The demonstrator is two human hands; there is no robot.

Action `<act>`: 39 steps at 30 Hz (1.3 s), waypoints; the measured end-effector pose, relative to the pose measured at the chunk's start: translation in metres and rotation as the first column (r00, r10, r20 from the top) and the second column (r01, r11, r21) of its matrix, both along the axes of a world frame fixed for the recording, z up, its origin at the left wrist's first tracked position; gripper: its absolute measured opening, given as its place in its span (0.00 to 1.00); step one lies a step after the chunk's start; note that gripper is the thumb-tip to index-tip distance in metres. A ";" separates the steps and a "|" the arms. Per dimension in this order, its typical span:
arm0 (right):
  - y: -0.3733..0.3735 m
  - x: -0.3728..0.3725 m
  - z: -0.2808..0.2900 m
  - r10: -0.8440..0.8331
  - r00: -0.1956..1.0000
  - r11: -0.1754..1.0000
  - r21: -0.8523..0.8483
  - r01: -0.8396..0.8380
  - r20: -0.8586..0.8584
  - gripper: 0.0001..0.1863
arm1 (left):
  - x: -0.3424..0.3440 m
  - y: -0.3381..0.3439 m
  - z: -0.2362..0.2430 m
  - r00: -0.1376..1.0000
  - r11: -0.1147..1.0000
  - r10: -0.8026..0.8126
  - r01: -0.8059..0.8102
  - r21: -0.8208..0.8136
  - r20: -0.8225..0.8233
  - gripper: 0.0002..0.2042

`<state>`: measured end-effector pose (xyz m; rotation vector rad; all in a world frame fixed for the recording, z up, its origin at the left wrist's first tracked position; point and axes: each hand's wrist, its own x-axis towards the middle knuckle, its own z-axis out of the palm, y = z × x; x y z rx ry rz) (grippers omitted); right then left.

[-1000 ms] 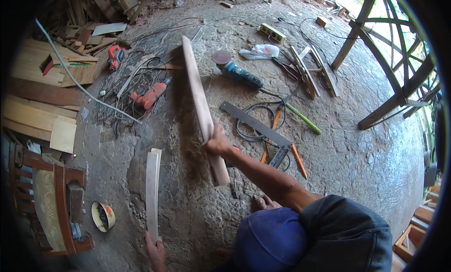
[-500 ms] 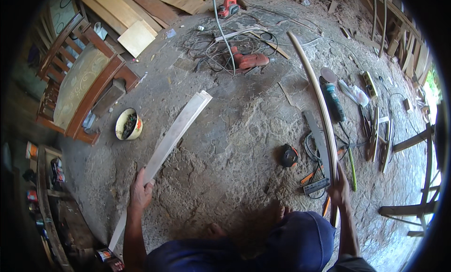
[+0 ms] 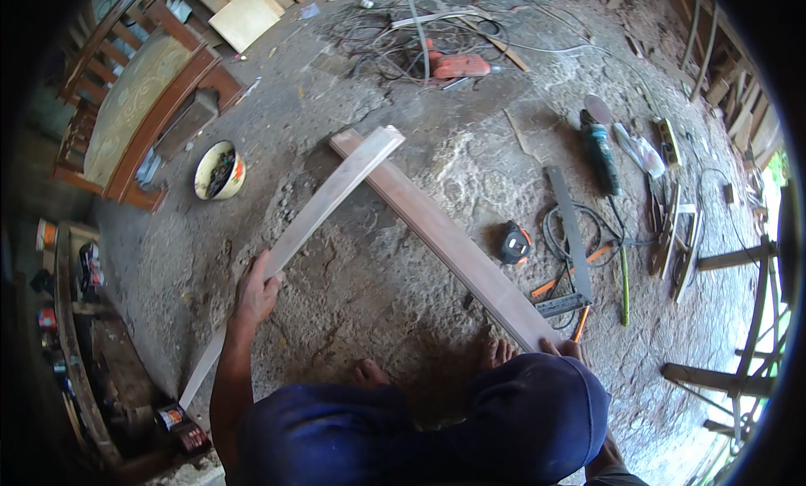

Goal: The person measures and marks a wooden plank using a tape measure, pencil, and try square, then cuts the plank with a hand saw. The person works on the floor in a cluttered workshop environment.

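My left hand (image 3: pixel 255 291) is closed around a long pale wooden strip (image 3: pixel 327 192), which slants from low on the left up to the middle of the view. A second wooden board (image 3: pixel 457 255), grooved along its edge, runs from beside my right knee up to the left. Its near end is gripped by my right hand (image 3: pixel 567 350), partly hidden behind the knee. At the far end the left strip crosses over this board; whether they touch I cannot tell. Nearest to the right hand is a black carpenter's square (image 3: pixel 571 234) on the floor.
An orange-black tape measure (image 3: pixel 514 242), an angle grinder (image 3: pixel 599 154) and orange pencils lie to the right. Ahead is a red power tool (image 3: pixel 460 65) amid tangled cords. At the left stand an enamel pot (image 3: pixel 238 177), a carved wooden chair (image 3: pixel 159 146) and a wooden box (image 3: pixel 67 352).
The board in my right hand has swung from upright to a leftward slant, its broad face now showing and its far end beneath the left strip's. The view has shifted slightly.
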<state>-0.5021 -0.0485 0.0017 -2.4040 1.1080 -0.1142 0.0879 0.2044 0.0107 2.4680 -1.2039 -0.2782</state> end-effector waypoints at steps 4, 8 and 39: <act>-0.011 0.098 -0.004 0.118 0.992 0.991 0.057 -0.120 0.041 0.32 | -0.004 -0.005 -0.011 0.998 0.997 0.015 -0.011 0.074 -0.055 0.29; -0.019 0.210 -0.031 0.108 0.994 0.988 0.105 -0.110 0.025 0.39 | -0.005 -0.005 -0.026 0.996 0.991 0.008 0.004 0.137 -0.086 0.30; -0.133 0.377 -0.110 -0.036 0.841 0.809 0.509 -0.293 0.541 0.19 | 0.005 0.005 -0.064 0.984 0.973 -0.030 0.069 0.220 -0.174 0.29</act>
